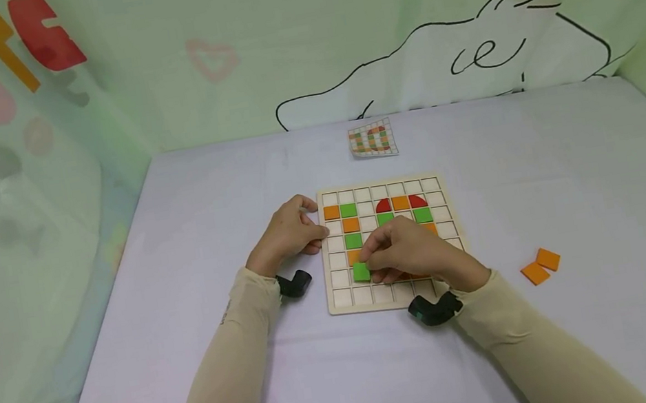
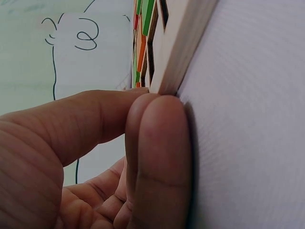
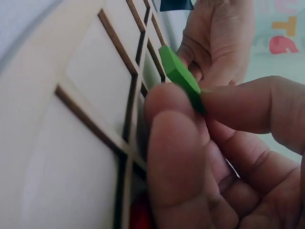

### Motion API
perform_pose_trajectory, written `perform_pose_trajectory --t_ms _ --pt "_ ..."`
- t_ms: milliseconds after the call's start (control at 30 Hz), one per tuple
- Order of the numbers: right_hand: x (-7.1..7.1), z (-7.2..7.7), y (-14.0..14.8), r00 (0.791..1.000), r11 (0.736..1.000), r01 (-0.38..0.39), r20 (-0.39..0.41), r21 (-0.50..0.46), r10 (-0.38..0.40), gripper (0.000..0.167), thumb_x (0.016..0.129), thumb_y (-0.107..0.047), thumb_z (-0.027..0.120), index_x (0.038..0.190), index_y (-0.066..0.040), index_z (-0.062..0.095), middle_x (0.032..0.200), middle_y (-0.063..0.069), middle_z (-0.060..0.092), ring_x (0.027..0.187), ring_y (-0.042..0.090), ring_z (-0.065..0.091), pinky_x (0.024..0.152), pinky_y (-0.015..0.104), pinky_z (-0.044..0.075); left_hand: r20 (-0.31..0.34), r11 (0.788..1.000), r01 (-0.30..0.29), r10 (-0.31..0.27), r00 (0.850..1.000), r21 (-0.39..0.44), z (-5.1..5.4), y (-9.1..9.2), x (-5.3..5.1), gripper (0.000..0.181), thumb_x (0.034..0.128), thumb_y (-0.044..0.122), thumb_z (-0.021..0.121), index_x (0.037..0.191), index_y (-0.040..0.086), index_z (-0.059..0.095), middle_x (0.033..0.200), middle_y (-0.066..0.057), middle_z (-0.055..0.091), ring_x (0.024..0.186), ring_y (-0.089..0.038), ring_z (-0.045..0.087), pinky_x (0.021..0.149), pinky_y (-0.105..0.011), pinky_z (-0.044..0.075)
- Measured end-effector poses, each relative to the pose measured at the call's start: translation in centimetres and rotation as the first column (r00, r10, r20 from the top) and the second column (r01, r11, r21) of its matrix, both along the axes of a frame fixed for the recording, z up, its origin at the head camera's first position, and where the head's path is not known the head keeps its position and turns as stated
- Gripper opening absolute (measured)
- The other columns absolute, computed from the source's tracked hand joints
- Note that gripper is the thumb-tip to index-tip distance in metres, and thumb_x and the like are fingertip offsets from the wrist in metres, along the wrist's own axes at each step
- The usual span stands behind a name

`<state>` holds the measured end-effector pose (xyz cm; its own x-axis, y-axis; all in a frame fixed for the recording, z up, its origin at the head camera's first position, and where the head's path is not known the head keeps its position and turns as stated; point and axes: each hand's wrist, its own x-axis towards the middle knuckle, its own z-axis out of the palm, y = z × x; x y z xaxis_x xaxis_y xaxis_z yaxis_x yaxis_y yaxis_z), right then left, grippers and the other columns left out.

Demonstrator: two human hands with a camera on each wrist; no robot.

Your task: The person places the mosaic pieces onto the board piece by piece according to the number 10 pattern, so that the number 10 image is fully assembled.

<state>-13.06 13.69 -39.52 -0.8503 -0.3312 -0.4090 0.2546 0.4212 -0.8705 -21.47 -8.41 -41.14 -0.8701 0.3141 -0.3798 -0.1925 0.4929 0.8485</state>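
A light wooden grid board (image 1: 342,298) lies flat, with red, orange and green pieces in several of its cells. At its left edge, my left hand (image 1: 288,231) holds the rim between thumb and fingertips; the board's side (image 2: 183,52) shows close up in the left wrist view. Over the lower left cells, my right hand (image 1: 411,249) pinches a green square tile (image 1: 361,271) between thumb and fingers. That green tile (image 3: 178,74) is tilted above the grid in the right wrist view. Part of the board's lower right is hidden beneath my right hand.
Two loose orange square tiles (image 1: 541,265) lie right of the board on the white tabletop (image 1: 578,191). Behind the board rests a small pattern card (image 1: 373,139) with a coloured grid. A printed curtain (image 1: 176,14) closes off the back.
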Motion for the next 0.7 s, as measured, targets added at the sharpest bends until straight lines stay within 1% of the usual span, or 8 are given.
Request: perform_pose_trajectory --t_ms 267,700 --pt "0.04 0.09 -0.35 1.000 0.999 -0.014 -0.017 0.042 0.015 0.013 0.093 -0.005 0.068 0.101 0.003 0.075 0.081 0.009 0.072 0.069 0.017 0.068 0.065 0.029 0.062 -0.002 1.000 0.001 -0.001 1.000 0.008 -0.03 -0.04 -0.01 0.050 0.0916 0.000 0.077 0.134 0.004 0.051 0.091 -0.011 0.061 0.067 -0.017 0.066 0.062 -0.027 0.063" --pt "0.20 -0.17 -0.21 0.999 0.999 -0.014 -0.035 0.031 0.015 0.013 0.092 -0.003 0.066 0.100 0.002 0.075 0.080 0.009 0.071 0.068 0.018 0.065 0.063 0.028 0.061 -0.006 1.000 0.002 -0.002 1.000 0.005 -0.11 -0.01 -0.01 0.049 0.0914 0.000 0.077 0.134 0.004 0.052 0.091 -0.011 0.061 0.067 -0.017 0.066 0.062 -0.026 0.063"
